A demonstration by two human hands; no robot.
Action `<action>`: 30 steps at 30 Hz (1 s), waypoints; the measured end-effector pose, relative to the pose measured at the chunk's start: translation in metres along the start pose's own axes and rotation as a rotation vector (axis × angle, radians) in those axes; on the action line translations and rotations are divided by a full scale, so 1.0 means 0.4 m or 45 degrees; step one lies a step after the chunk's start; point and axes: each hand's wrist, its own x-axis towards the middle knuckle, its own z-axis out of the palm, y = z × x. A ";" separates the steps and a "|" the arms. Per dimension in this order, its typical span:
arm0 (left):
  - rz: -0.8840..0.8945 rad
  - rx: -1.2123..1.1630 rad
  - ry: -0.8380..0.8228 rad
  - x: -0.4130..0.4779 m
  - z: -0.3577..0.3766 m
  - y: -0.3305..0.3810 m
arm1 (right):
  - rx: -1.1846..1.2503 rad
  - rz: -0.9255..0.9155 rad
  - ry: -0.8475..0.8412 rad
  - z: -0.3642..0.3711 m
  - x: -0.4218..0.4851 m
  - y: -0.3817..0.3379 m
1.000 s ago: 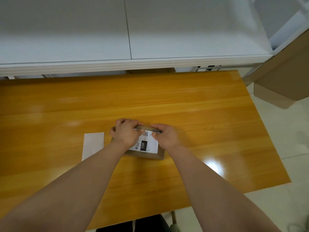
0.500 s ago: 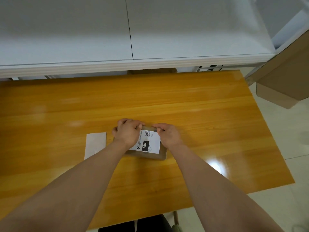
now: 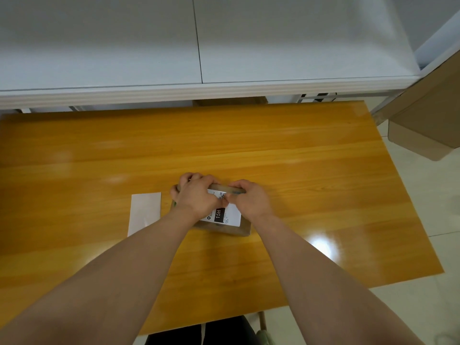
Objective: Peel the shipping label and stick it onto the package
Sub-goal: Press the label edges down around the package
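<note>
Hands have drawn closer since half a second ago | left hand (image 3: 196, 196) and right hand (image 3: 252, 199) curl over far edge of package (image 3: 231, 230), thumbs meeting on label (image 3: 231, 216) stuck on top | centre frame | white sheet (image 3: 145, 211) just left, on table (image 3: 298, 158)

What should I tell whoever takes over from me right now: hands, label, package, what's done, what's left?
The left hand grips the package at its far left corner.
The right hand grips the far edge, thumb pressing the label.
The package lies on the table. The backing sheet lies to its left, apart.
Done: label peeled and laid on the package's top.
Left: probably smooth the label's near part, then let go.
</note>
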 end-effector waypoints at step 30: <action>-0.488 -0.447 -0.077 -0.012 -0.001 -0.007 | 0.026 -0.066 0.000 -0.023 0.000 -0.014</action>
